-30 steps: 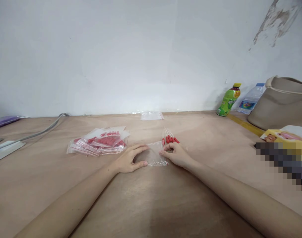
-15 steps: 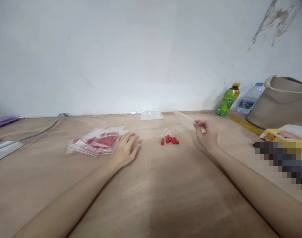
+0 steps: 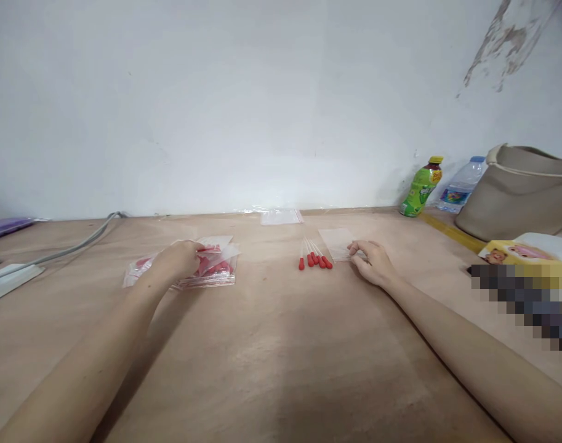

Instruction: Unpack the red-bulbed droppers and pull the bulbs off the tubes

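Right of center, the clear baggie [image 3: 335, 244] is probably floppy, slick; pinch its edge. Can't tell if right hand [image 3: 373, 261] or left hand [image 3: 180, 258] is gripping.

Remote station. I log: sticks [image 3: 316, 259], red and whitish, 4 o'clock; clear bags [image 3: 221, 268], red showing through, 8 o'clock; bottle [image 3: 417, 194], mostly green, 3 o'clock; purple packet [image 3: 6, 228], 9 o'clock.

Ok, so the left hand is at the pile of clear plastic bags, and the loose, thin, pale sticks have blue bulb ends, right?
No, in the head view the loose, thin, pale sticks have red bulb ends, not blue. The left hand is indeed at the pile of clear plastic bags.
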The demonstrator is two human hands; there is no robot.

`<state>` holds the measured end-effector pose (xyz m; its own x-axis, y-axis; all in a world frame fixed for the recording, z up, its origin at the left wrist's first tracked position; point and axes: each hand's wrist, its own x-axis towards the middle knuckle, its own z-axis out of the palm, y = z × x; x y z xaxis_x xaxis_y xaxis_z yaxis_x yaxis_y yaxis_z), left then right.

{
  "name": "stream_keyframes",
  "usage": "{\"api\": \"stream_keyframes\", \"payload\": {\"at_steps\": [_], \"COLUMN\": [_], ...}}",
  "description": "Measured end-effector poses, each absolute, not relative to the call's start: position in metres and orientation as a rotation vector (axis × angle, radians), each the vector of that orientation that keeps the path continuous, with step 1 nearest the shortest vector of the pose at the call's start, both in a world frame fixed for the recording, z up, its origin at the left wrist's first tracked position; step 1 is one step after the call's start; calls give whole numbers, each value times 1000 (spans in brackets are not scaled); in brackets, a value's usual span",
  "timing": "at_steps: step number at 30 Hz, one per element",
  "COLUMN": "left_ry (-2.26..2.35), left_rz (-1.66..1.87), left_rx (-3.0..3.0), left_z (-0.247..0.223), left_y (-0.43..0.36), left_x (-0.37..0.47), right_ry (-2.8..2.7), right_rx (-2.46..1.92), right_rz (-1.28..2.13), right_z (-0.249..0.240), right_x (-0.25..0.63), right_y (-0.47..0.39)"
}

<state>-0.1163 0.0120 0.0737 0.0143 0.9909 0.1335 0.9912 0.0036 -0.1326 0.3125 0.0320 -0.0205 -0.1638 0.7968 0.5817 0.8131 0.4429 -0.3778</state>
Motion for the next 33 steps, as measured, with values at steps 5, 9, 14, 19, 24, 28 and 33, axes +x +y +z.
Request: {"api": "stream_keyframes", "payload": {"at_steps": [5, 9, 14, 19, 24, 28, 33], "left_ry": [-2045, -1775, -1349, -1211, -1272, -1307, -1505], "left_rz": [-90, -345, -463, -662, -972, -1078, -1202], "left_rx": [-1989, -1944, -2195, -2419, -2617, -2732, -2744], "left_z": [66, 59, 35, 4, -4, 0, 2], "left_y": [17, 11, 1, -5, -6, -4, -1], "left_x": [-119, -98, -59, -23, -7, -7, -7], "right_ry": [-1935, -2002, -2073, -2033, -2085, -2191, -2215], "right_rx": [-1298, -1201, -1124, -1146, -1076, -960, -954], "right_rz": [-141, -227, -232, -242, -220, -216, -210], "right_z": [-17, -13, -9, -9, -9, -10, -9], "right_x": [298, 278, 265, 261, 238, 213, 190], "right_y": [23, 13, 6, 5, -7, -14, -6]}}
